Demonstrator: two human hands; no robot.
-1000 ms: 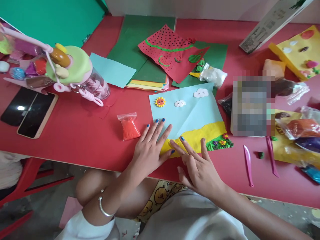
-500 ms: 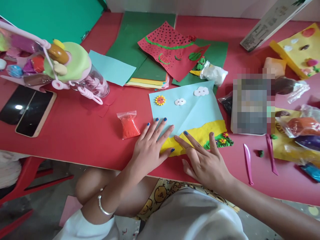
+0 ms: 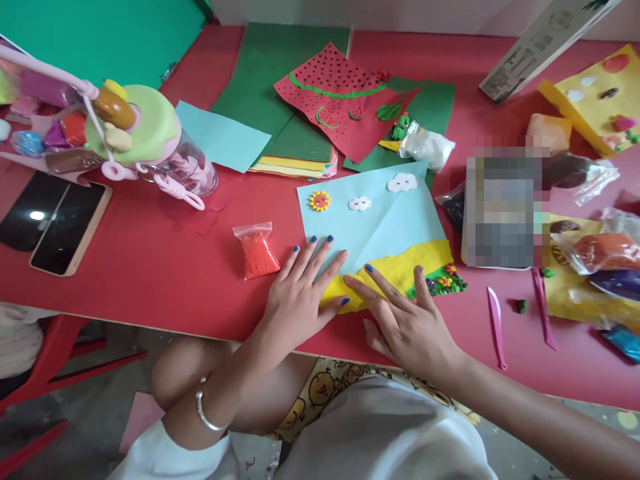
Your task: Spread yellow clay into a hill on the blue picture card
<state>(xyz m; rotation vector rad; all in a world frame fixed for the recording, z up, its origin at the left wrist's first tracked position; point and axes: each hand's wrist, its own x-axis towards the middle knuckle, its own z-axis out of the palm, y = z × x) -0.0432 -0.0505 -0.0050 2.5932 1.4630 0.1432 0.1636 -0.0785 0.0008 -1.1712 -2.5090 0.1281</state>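
My left hand (image 3: 300, 293) lies flat, fingers spread, over the left lower edge of a light blue sheet of paper (image 3: 345, 227). A band of yellow clay (image 3: 425, 255) runs along the sheet's lower part. On that band rest the fingertips of my right hand (image 3: 407, 320), its fingers apart and holding nothing. The sheet carries a clay sun (image 3: 319, 201), a small white clay cloud (image 3: 360, 203) and a larger cloud (image 3: 402, 183). Green clay with small flowers (image 3: 444, 281) fills the lower right corner. A bag of red clay (image 3: 258, 252) lies left of my left hand.
To the right lie a pink plastic knife (image 3: 495, 327), another pink tool (image 3: 543, 310) and a tablet-like device (image 3: 500, 213) with a blurred screen. A lidded cup (image 3: 187, 163) and phone (image 3: 70, 230) are left. Behind lies a red watermelon sheet (image 3: 345, 100) on green paper.
My right hand's fingers have shifted very slightly left along the yellow clay. My left hand stays in place on the sheet.
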